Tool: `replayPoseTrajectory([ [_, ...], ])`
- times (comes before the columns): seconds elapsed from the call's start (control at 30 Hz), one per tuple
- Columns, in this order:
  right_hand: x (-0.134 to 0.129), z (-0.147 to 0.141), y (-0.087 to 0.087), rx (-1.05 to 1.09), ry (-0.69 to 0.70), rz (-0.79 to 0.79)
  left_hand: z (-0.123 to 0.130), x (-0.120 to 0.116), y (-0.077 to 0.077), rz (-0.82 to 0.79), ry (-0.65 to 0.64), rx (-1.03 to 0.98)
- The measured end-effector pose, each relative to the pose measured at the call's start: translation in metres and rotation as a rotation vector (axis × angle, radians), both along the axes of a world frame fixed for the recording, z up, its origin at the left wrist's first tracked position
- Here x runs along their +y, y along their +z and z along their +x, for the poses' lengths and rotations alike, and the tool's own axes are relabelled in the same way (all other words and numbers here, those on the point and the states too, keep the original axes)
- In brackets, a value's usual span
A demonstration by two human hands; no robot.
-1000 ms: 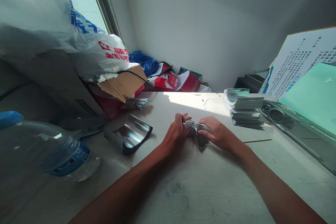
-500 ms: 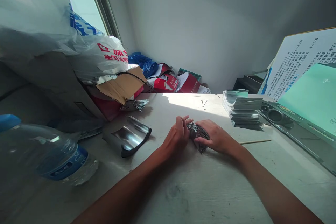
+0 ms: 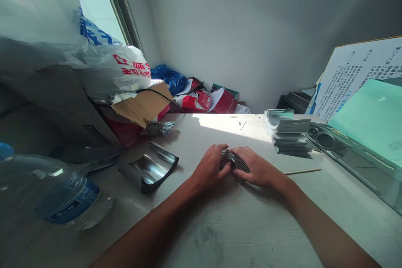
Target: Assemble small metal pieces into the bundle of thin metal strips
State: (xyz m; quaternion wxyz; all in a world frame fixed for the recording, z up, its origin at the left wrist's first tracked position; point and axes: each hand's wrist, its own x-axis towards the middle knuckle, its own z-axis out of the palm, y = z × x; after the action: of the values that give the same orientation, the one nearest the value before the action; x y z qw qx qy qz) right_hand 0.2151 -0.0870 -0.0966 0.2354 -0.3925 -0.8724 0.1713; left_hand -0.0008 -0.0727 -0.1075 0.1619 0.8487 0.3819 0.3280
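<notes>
L hand [image 3: 209, 168] and R hand [image 3: 259, 167] were both closed on a bundle of silver strips [image 3: 234, 163], fingers curled over it from either side, the strips fanned out btwn them. Bundle sat mid-bench, straight ahead of the person, on the bench [image 3: 220, 226] or just above it; can't tell which, as the hands hid its underside.

Just left of the bundle lay a curved shiny sheet [image 3: 150, 166], its dark edge facing right and not touching the L hand. Back and left of the bundle, a small bunch of strips [image 3: 158, 128] sat at the bench's rear edge. Far left of it was a clear water bottle [image 3: 65, 194] w/ a blue label.

Right of the bundle and further back stood stacked booklets [image 3: 285, 132] w/ shiny green covers. Also right, just past the R hand, lay a thin wooden stick [image 3: 303, 171]. Further right was a green folder [image 3: 367, 117], w/ a printed white board [image 3: 354, 77] leaning behind it.

Well behind the bundle, past the bench, were red boxes [image 3: 204, 102] and a blue plastic bag [image 3: 169, 78]. A white plastic bag [image 3: 122, 67] w/ red & blue print bulged up back-left of it.
</notes>
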Motion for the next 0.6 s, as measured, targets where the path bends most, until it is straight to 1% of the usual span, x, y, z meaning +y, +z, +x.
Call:
replayPoseTrajectory([
  [0.07, -0.0004, -0.0001, 0.0008, 0.003, -0.007, 0.003, 0.0004, 0.0007, -0.0002, 0.025, 0.009, 0.034],
  [0.2, 0.0004, 0.0001, 0.0008, 0.008, -0.046, -0.016, 0.001, 0.0014, -0.0005, -0.007, 0.006, 0.086],
  [0.37, 0.0013, -0.0023, -0.0042, 0.044, -0.081, -0.07, 0.0018, -0.0016, -0.0006, 0.01, 0.002, 0.234],
  [0.47, -0.0007, -0.006, -0.005, 0.029, -0.099, -0.079, 0.0024, -0.0034, -0.0029, 0.013, 0.017, 0.296],
  [0.6, -0.0035, -0.0084, -0.0045, 0.001, -0.123, -0.096, 0.0031, -0.0036, -0.0067, -0.008, 0.071, 0.305],
])
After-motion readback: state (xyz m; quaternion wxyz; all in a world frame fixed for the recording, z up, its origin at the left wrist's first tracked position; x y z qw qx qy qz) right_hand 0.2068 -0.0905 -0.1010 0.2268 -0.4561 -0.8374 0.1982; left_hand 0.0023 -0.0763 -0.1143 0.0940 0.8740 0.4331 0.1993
